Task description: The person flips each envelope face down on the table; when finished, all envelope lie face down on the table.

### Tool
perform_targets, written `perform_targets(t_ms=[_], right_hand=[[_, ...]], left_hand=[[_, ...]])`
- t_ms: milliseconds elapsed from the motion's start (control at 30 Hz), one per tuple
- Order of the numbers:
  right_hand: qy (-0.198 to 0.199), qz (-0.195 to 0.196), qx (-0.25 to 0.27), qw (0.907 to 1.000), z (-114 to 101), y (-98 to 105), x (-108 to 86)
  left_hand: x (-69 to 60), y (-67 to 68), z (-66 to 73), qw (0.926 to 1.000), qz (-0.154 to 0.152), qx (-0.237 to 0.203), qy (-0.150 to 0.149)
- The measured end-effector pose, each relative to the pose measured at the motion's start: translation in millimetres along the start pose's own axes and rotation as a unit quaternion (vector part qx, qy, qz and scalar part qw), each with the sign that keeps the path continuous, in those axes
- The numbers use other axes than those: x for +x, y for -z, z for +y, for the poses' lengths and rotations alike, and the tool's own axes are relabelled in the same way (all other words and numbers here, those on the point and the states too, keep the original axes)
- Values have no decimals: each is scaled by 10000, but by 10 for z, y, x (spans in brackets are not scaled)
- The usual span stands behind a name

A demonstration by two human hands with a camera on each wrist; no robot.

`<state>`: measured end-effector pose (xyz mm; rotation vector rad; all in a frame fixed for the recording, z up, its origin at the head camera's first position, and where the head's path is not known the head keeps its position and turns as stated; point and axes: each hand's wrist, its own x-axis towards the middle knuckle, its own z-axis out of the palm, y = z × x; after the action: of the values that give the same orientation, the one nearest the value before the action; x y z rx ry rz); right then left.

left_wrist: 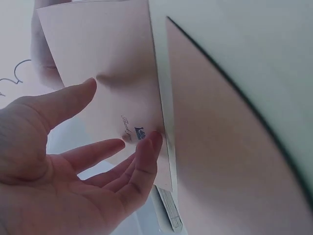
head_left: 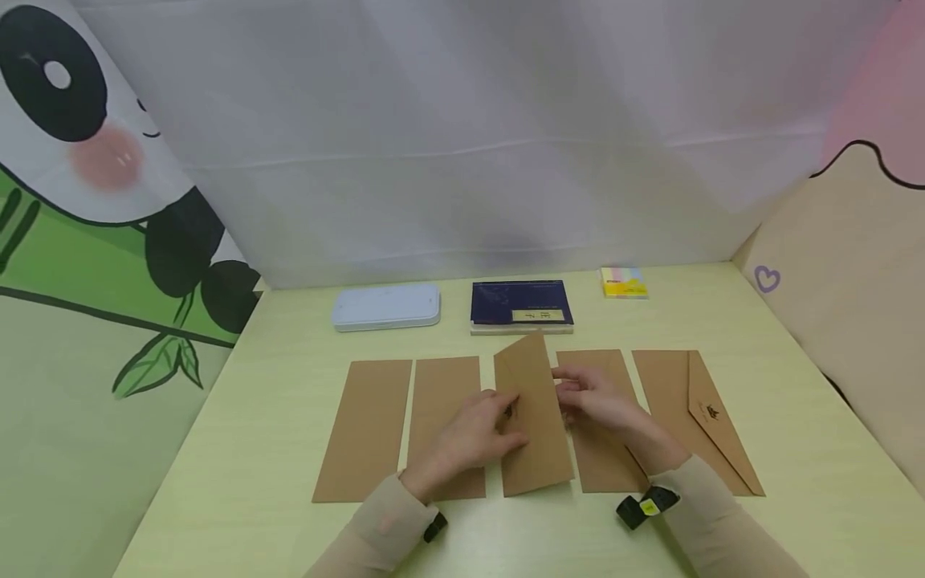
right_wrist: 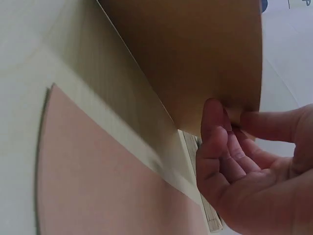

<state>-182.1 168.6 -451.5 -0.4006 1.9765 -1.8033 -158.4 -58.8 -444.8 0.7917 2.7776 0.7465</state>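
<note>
A brown envelope stands tilted on the table, its long right edge raised and its small dark print facing left. My left hand touches that printed face with spread, lightly bent fingers; in the left wrist view the thumb and fingertips meet the paper. Behind the raised edge is my right hand, fingers curled, pinching the paper near its far end, as the right wrist view shows. Flat envelopes lie either side: two plain ones on the left, another under my right hand, and one with its flap up.
Along the back of the table are a pale blue flat case, a dark blue book and a pad of coloured sticky notes. A white cloth hangs behind them.
</note>
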Motion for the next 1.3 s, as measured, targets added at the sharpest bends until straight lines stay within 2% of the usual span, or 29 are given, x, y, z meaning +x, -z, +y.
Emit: perform_targets(t_ms=[233,433,567,667,800,1100,1300], right_hand=[[-48,-628,161,9979,66,-44,1],[-344,-939,89,9950,86,-73,3],[-523,-1013,-9,9935,96,-92,16],[-674,-976,113,9929,90,-115,10],[-806,-915,276,9921,62,-149,-3],[-865,-814,173,9928,3,-221,19],[-821,-734,306,9935,-3,-250,18]], left_hand=[[0,-5,20,9994,138,-282,-124],[2,-2,48,9976,139,-678,-4],[7,1,61,9935,134,-1128,84],[12,-4,70,9916,196,-1276,114],[13,7,110,9914,296,-1262,163],[1,38,172,9868,421,-1542,275],[-19,76,197,9809,464,-1870,255]])
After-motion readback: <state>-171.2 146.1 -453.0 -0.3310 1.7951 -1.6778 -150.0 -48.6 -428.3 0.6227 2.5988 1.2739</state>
